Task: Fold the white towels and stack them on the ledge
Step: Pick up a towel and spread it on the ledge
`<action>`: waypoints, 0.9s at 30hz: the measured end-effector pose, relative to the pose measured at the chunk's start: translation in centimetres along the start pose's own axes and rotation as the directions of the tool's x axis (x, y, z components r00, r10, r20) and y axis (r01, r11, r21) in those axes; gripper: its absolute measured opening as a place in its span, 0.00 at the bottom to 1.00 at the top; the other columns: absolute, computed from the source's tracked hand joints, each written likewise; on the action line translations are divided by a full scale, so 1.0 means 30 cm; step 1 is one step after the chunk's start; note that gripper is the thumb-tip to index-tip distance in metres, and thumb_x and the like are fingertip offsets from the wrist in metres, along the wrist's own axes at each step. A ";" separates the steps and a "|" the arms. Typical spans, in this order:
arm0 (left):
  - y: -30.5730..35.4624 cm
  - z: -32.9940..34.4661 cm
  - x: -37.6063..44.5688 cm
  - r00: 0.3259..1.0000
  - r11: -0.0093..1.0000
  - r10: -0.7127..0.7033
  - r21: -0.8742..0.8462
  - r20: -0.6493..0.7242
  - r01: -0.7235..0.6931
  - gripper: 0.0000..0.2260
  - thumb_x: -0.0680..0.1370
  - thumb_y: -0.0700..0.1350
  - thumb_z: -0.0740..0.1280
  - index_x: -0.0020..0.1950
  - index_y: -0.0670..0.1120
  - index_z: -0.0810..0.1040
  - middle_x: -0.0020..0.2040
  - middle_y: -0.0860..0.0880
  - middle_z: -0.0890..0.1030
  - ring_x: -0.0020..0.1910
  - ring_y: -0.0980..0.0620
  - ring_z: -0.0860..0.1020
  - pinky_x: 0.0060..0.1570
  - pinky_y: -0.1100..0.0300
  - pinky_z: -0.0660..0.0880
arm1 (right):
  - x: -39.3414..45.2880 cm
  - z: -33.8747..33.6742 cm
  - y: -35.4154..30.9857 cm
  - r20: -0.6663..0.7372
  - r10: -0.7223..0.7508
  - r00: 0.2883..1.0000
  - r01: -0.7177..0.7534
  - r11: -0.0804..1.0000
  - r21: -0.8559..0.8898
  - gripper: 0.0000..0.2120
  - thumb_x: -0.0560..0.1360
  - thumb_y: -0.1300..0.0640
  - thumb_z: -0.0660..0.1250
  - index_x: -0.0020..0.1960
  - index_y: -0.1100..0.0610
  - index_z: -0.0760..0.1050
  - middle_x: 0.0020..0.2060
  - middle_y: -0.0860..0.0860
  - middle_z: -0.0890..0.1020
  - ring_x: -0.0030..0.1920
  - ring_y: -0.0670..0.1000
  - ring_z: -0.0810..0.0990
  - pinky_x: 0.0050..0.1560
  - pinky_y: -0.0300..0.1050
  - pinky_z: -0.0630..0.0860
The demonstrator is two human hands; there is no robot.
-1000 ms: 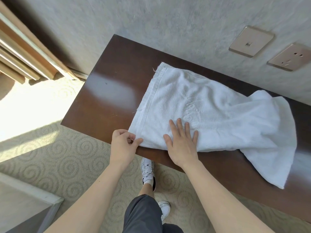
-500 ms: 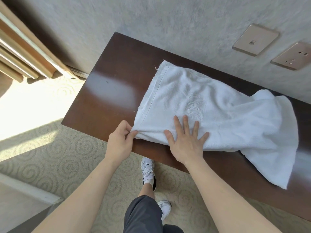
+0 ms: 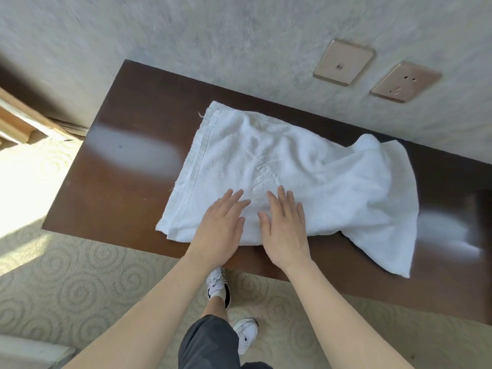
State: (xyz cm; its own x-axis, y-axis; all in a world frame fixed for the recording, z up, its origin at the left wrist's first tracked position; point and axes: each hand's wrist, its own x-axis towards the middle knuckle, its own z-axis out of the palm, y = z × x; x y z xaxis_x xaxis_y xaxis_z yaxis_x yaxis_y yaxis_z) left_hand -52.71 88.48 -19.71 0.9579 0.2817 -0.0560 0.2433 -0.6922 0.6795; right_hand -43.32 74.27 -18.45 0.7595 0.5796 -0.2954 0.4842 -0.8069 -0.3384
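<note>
Left hand point(image 3: 222, 225) let go of the towel point(image 3: 287, 177) corner – both grips released now, right hand point(image 3: 285, 225) too, palms flat smoothing it on the ledge point(image 3: 127, 182); 1st fold prob. set.

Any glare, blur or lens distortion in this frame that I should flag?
Head view: sunlight glare on the ledge left of the towel and again at its right end; carpet blown out at left; wide-angle bending of the ledge edges; slight softness, hands sharp enough.
</note>
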 end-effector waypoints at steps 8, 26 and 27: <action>0.008 0.094 0.165 0.955 0.914 0.019 0.383 0.297 -0.138 0.29 0.81 0.64 0.41 0.81 0.59 0.56 0.82 0.49 0.52 0.82 0.48 0.44 0.79 0.50 0.38 | -0.085 -0.115 0.271 -0.041 0.247 0.968 -0.250 0.952 -0.178 0.32 0.83 0.40 0.39 0.83 0.55 0.48 0.82 0.55 0.45 0.81 0.53 0.38 0.80 0.51 0.37; 0.151 0.326 0.468 0.869 0.815 0.277 0.378 0.411 -0.439 0.26 0.83 0.60 0.42 0.82 0.59 0.49 0.83 0.54 0.44 0.81 0.53 0.39 0.79 0.50 0.39 | -0.066 -0.016 0.224 0.217 0.828 0.517 -0.332 -0.040 0.942 0.08 0.84 0.51 0.60 0.58 0.53 0.74 0.53 0.49 0.82 0.55 0.49 0.82 0.57 0.40 0.77; 0.150 0.324 0.468 0.869 0.821 0.280 0.367 0.409 -0.437 0.26 0.83 0.60 0.42 0.82 0.59 0.50 0.83 0.53 0.44 0.81 0.53 0.39 0.79 0.49 0.40 | -0.054 -0.019 0.215 0.298 0.793 0.532 -0.248 -0.190 0.950 0.11 0.84 0.51 0.60 0.61 0.56 0.74 0.55 0.52 0.83 0.55 0.49 0.84 0.59 0.45 0.80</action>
State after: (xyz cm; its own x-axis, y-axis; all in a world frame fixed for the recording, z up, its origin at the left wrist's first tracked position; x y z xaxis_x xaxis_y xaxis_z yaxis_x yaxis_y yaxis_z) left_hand -36.69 82.86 -24.54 0.9625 -0.2207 -0.1579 -0.1631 -0.9355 0.3135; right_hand -41.18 68.06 -19.63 0.6585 -0.2975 -0.6912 -0.6933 0.1174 -0.7110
